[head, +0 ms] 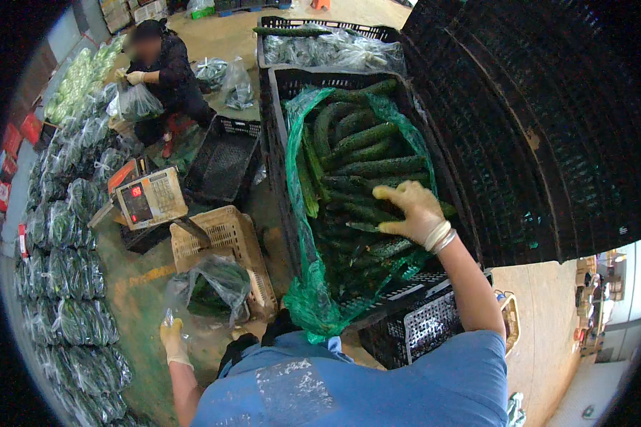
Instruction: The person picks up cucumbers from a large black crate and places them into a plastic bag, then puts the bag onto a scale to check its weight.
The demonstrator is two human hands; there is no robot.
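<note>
My right hand (414,213), in a pale glove, is over the cucumbers (374,163) with its thumb and fingers spread. These lie heaped in a black plastic crate (279,155) lined with green plastic film (312,299). Low on the left, my gloved left hand (173,341) grips the edge of a clear plastic bag (179,288). Dark green cucumbers (211,293) show inside that bag, which rests at the near end of a tan plastic crate (259,267). Whether my right fingertips touch a cucumber is hard to tell.
A digital scale (152,197) stands beyond the tan crate. Filled bags (64,272) line the left floor. A co-worker (165,80) handles a clear bag near an open black crate (224,155). Tall stacked black crates (518,123) rise on the right.
</note>
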